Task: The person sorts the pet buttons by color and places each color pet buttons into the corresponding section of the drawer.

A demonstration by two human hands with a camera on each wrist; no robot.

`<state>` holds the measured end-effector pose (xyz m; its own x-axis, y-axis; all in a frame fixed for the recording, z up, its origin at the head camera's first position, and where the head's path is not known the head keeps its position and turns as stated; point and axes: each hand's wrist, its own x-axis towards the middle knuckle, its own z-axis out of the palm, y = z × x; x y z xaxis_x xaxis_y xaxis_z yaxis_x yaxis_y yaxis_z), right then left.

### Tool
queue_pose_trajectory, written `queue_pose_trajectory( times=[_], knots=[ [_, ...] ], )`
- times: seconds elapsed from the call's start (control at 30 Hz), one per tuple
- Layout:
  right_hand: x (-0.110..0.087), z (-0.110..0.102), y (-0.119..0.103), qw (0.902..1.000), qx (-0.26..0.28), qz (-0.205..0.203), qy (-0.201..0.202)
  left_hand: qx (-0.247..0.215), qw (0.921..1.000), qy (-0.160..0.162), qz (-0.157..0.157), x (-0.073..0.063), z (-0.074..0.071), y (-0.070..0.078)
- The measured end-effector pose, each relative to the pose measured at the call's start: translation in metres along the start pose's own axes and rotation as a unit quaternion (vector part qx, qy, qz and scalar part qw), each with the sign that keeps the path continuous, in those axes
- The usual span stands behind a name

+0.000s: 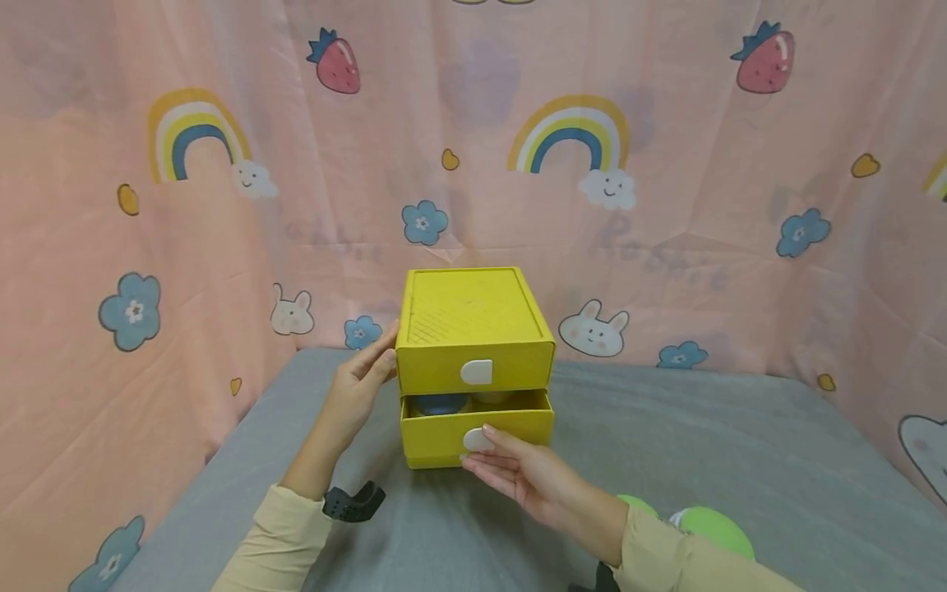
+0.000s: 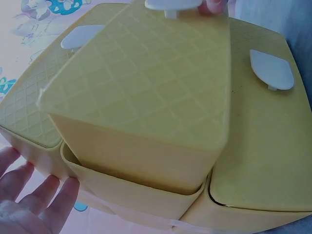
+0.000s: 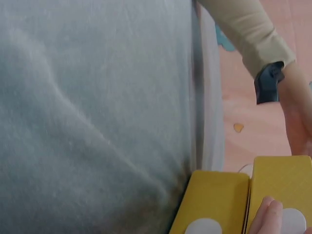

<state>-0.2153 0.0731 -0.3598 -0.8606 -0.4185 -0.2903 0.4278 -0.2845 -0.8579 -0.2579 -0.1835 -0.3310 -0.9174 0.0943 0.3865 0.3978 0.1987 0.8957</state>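
Observation:
A yellow drawer box (image 1: 473,308) stands on the grey cloth. Its top drawer (image 1: 436,368) is closed, while the drawer below (image 1: 436,436) is pulled partly out. A blue round item (image 1: 441,403) and a pale item show inside it; their kinds are unclear. My right hand (image 1: 528,477) pinches the white handle (image 1: 477,440) of that drawer, thumb above and fingers below. My left hand (image 1: 362,390) rests against the box's left side with its fingers extended, as the fingers (image 2: 61,200) in the left wrist view show. A closed bottom drawer (image 2: 265,146) appears there too.
Green round objects (image 1: 713,528) lie partly hidden behind the right sleeve. A pink printed curtain (image 1: 473,164) hangs behind the grey cloth surface (image 1: 666,436). A dark strap (image 1: 355,501) is on the left wrist.

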Motion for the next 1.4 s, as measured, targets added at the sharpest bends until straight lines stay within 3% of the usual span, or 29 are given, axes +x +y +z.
queue_pose_trajectory(
  times=[0.2, 0.93, 1.4],
  knots=[
    [0.007, -0.001, -0.003, 0.9999, -0.011, -0.004, 0.002, 0.001, 1.0, 0.0, -0.003, -0.001, 0.0, 0.002],
    [0.025, 0.009, -0.009, 0.9964, 0.004, 0.008, 0.084, 0.002, 1.0, 0.003, -0.002, 0.0, -0.001, -0.001],
    [0.028, 0.006, -0.012, 0.9978, 0.003, -0.001, 0.067, -0.002, 1.0, -0.005, 0.007, 0.0, -0.002, -0.002]
  ],
)
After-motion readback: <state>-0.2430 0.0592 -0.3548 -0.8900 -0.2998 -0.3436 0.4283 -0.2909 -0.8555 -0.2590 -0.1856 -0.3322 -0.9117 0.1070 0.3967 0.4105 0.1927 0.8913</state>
